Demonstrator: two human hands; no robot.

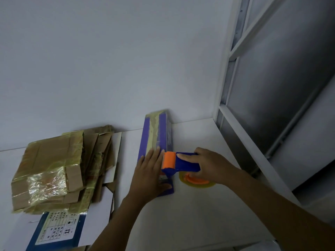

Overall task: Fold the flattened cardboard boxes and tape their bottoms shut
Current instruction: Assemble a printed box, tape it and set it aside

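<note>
Under left grip [150, 173]: box [162, 129], dispenser [184, 165] beside

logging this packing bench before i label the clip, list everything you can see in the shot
purple box: 1, purple with a yellowish tape strip on top, centre of the table by the wall
tape dispenser: 1, blue with an orange roller, against the box's near right side
tape roll: 1, yellowish with an orange hub, on the dispenser, low by the table
flattened brown boxes: a stack, count unclear, brown with shiny tape, left
printed flat box: 1, blue and white, bottom left
white sheets: count unclear, white, under the brown stack
table: 1, white
wall: white, behind
framed panels: white and grey, right
left hand: rests flat on the purple box
right hand: grips the tape dispenser
</note>
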